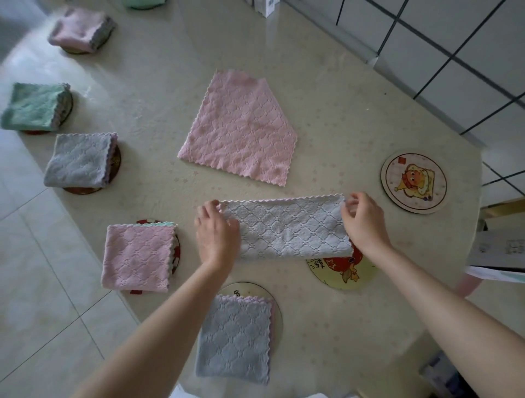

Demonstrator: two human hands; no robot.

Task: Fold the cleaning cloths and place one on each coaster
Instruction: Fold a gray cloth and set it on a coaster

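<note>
A white cloth [287,230], folded once into a long strip, lies across the table in front of me. My left hand [217,235] pinches its left end and my right hand [365,220] pinches its right end at the far corner. The strip partly covers a yellow coaster [341,272]. A bare round coaster with a cartoon picture [414,183] lies to the right. An unfolded pink cloth [241,127] is spread flat beyond the strip. Folded cloths sit on coasters: grey [234,338] near me, pink [139,257] at left, grey [81,160], green [35,106] and pink [81,29] farther left.
The round table's cream cover [341,113] ends at the left over a tiled floor [42,270]. White wall tiles with dark grout [454,56] stand at the right. Another green cloth [143,3] and a white box [267,7] sit at the far edge.
</note>
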